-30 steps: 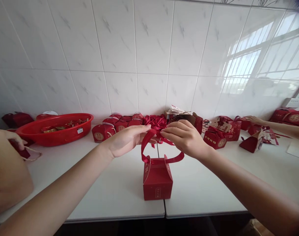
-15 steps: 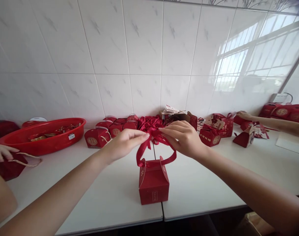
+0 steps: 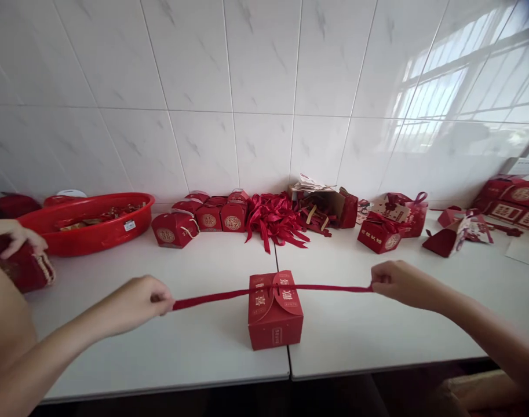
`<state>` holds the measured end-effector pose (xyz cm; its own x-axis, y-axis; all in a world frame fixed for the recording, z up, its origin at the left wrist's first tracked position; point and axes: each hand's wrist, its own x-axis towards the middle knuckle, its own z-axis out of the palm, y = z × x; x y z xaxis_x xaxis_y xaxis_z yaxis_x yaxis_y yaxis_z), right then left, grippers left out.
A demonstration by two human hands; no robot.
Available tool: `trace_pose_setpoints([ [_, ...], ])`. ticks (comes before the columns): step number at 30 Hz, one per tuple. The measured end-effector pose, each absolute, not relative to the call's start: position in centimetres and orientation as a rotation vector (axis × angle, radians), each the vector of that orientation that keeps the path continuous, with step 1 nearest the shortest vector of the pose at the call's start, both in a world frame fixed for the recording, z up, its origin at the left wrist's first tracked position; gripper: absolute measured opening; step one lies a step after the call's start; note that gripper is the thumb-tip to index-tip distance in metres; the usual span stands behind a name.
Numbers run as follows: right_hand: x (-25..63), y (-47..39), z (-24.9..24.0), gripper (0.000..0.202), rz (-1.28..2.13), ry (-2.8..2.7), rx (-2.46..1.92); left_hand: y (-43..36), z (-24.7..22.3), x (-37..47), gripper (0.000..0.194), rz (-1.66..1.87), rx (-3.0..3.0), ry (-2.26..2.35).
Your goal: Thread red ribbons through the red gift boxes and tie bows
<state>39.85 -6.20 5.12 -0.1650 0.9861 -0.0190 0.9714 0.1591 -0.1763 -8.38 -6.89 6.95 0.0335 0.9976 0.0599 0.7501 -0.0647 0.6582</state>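
Observation:
A small red gift box (image 3: 275, 327) with pale printed characters stands upright on the white table, its rounded top flaps folded over each other. A dark red ribbon (image 3: 334, 287) runs across the top of the box and is stretched nearly straight out to both sides. My left hand (image 3: 145, 301) pinches the ribbon's left end, well to the left of the box. On the other side, my right hand (image 3: 392, 279) grips the right end in closed fingers. Neither hand touches the box itself.
Behind lie a heap of red ribbons (image 3: 275, 217), finished red boxes (image 3: 175, 229) and an open carton (image 3: 346, 208). A red basin (image 3: 90, 226) stands at the left, near another person's hand (image 3: 18, 237) on a red box. More boxes (image 3: 379, 231) sit at the right.
My hands have moved apart and down, pulling the ribbon from a raised loop into a taut line. The box's top flaps have come down flat. At right, another person's arm has left the view.

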Motion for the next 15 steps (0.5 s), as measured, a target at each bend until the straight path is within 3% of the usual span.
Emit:
trace_pose_setpoints([
  [3,39.8,-5.9,3.2,0.026,0.288,-2.340,-1.916,-6.5,5.4,-7.6,0.020,0.439,1.988,1.668],
  [7,36.8,-5.4,3.0,0.044,0.165,-2.245,-1.662,-5.9,5.5,-3.5,0.025,0.714,2.005,1.535],
  [15,28.8,-6.7,3.8,0.050,0.773,-2.288,-1.254,-6.9,3.8,3.5,0.035,0.723,1.901,1.303],
])
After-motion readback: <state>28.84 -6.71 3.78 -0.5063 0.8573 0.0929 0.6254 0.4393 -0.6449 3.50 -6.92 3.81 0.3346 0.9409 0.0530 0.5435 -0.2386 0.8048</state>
